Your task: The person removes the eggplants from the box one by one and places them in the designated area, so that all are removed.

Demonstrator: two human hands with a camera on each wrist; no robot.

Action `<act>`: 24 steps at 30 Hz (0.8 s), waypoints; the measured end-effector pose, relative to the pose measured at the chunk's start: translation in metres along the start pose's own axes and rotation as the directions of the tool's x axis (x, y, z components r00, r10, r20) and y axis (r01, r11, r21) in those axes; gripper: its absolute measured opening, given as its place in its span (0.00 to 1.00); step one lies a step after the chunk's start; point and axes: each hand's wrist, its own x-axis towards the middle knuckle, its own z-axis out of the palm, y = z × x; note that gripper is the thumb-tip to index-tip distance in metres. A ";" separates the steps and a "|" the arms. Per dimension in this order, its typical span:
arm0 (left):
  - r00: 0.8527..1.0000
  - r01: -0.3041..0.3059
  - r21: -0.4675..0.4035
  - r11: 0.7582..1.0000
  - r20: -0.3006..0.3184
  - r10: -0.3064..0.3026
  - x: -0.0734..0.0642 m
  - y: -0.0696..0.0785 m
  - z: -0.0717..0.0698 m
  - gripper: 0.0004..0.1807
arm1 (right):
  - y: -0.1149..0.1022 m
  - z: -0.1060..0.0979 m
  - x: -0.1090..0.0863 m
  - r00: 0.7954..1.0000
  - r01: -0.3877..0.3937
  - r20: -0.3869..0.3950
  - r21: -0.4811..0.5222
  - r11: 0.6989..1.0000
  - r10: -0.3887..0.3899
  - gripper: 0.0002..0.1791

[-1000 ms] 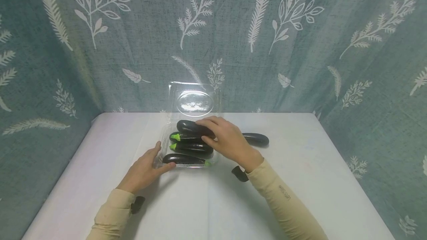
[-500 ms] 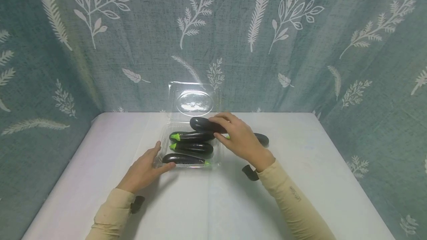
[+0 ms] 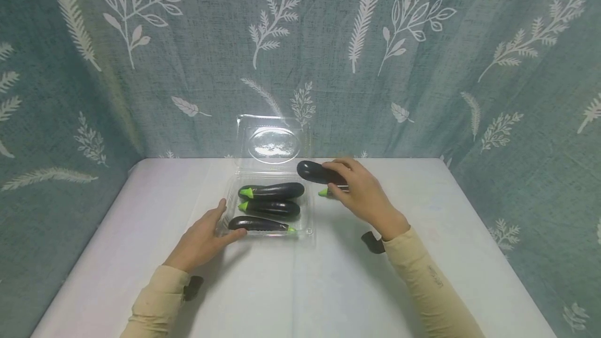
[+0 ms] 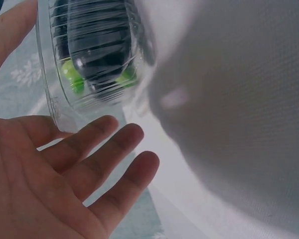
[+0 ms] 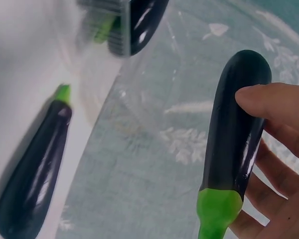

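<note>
Three dark eggplants lie in a clear plastic clamshell box [image 3: 310, 218]: a back one [image 3: 277, 191], a middle one [image 3: 277, 208] and a front one [image 3: 258, 224]. My left hand [image 3: 199, 241] rests against the box's front left corner, fingers spread and fairly straight, as the left wrist view also shows. To the right of the box, my right hand [image 3: 363, 194] grips another eggplant [image 5: 236, 124] above the table, thumb on one side and fingers behind. Below it on the table lies a further eggplant [image 5: 37, 164], mostly hidden by the hand in the head view.
The box's hinged lid [image 3: 274, 142] stands raised at the back, near the patterned curtain [image 3: 328, 67]. A white cloth covers the table [image 3: 263, 291]. Curtain walls enclose the left, back and right sides.
My right hand has carried its eggplant from above the back of the box rightward, out past the box's right edge. The left hand and the box have stayed put.
</note>
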 end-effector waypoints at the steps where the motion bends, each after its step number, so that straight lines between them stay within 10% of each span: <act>1: 1.000 -0.001 0.000 1.000 -0.001 0.001 0.000 0.000 0.000 0.60 | 0.003 0.000 -0.002 1.000 -0.010 0.000 0.005 1.000 0.010 0.24; 24: 1.000 -0.005 0.000 1.000 0.001 0.005 0.001 -0.001 0.001 0.62 | 0.041 0.007 -0.038 0.988 -0.149 0.026 -0.032 0.988 0.150 0.25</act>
